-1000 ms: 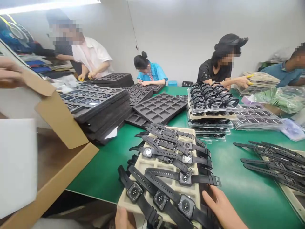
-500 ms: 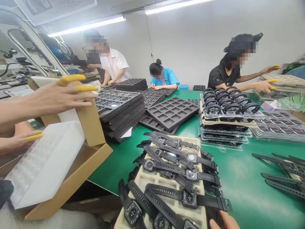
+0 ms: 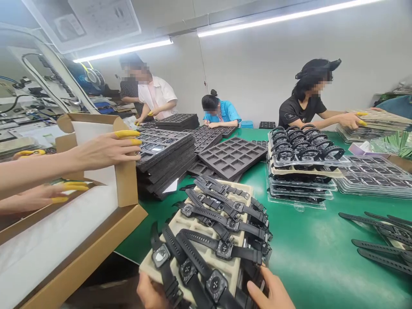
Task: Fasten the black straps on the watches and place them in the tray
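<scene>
Black smartwatches (image 3: 216,285) with straps lie on a stack of cream moulded trays (image 3: 189,223) at the bottom centre, most with their backs up. My left hand (image 3: 149,292) holds the near left corner of the stack. On the near right side, my right hand (image 3: 270,289) grips the trays, its thumb and fingers against the edge. The straps hang over the right side of the stack and hide part of what is beneath.
At the left, another person's hands (image 3: 96,150) with yellow finger covers are at an open cardboard box (image 3: 127,182). Black foam trays (image 3: 231,156) and clear trays of watches (image 3: 299,161) stand behind. More straps (image 3: 380,244) lie right. Several people work around the green table (image 3: 305,240).
The watch trays have shifted left and my left hand has come into view at their corner. In the box, the white foam has been lowered. The person at the right has both hands on stacked sheets.
</scene>
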